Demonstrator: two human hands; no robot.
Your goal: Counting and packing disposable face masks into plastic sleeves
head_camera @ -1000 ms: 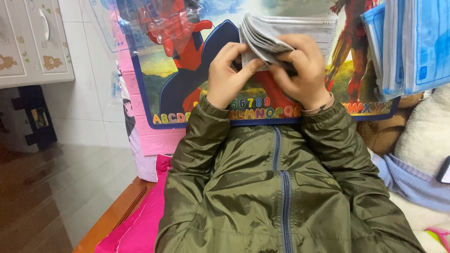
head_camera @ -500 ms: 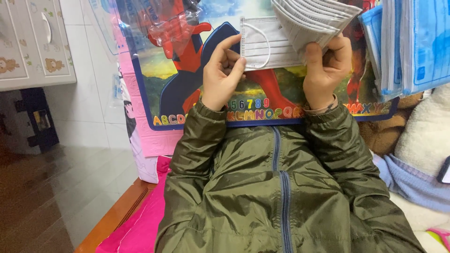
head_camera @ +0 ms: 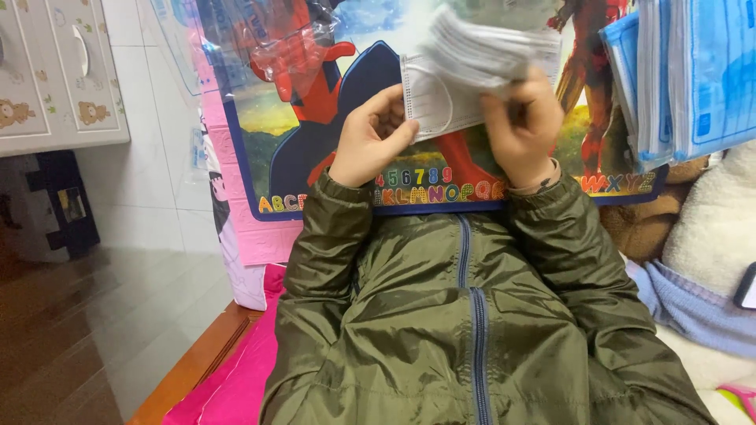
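Both hands up in front of the chest, apart, each gripping masks. Left hand (head_camera: 376, 135) pinches the lower left corner of a single flat pleated grey-white face mask (head_camera: 438, 105), thin non-woven fabric, white elastic ear loop curving across its near end. Right hand (head_camera: 526, 126) is clamped on a fanned stack of the same grey masks (head_camera: 480, 49), soft layered edges splaying up and left, motion-blurred so the count can't be read. The single mask sits just below the stack, touching or overlapping it; can't tell if it's fully free. Sleeves and body are an olive-green glossy crinkled jacket (head_camera: 472, 338) with a blue zip down the middle. Right behind the hands stands a colourful glossy alphabet board with a dark blue frame (head_camera: 315, 157), upright, partly covered in clear crinkly plastic wrap; little room between knuckles and board. Blue plastic packs (head_camera: 693, 79) hang at upper right, near the right hand. Right side is crowded: cream fleecy cushion (head_camera: 717, 228), light blue knit fabric (head_camera: 693, 307). Left is open: dark polished wood floor (head_camera: 87, 323), white tiled wall, white cabinet with bear stickers (head_camera: 55, 71). Person sits on a pink cloth (head_camera: 236, 378) over a wooden edge (head_camera: 197, 362).
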